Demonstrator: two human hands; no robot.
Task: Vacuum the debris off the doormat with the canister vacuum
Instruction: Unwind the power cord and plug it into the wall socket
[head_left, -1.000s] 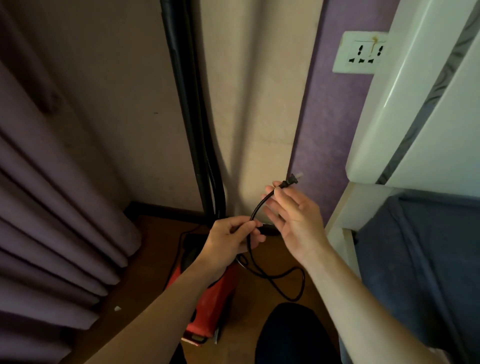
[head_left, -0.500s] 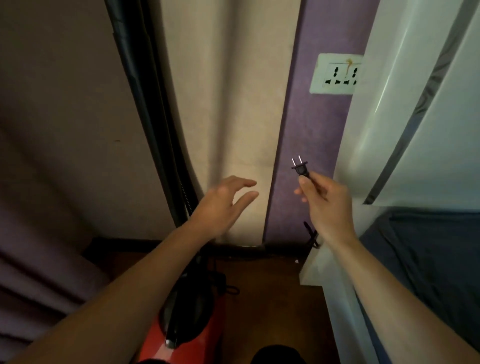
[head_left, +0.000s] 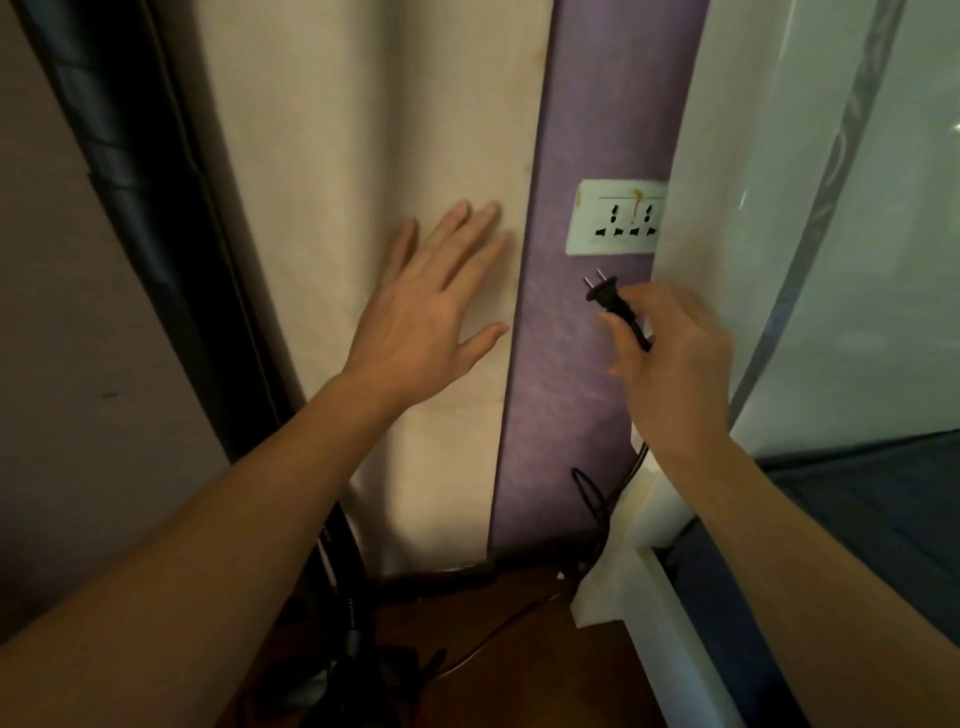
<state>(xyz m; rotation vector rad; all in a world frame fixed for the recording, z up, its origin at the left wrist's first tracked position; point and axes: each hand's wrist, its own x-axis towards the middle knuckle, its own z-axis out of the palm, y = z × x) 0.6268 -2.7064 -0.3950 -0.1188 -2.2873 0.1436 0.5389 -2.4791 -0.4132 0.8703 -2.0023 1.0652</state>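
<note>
text: none readable | labels: none | signs: none

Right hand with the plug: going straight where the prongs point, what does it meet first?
Probably the wall socket, near its lower left; nothing shows between it and the plug, depth unclear.

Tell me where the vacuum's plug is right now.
Head view, right of centre: the plug is pinched in the right hand, just below the white wall socket on the purple strip, prongs not yet inserted.
</note>
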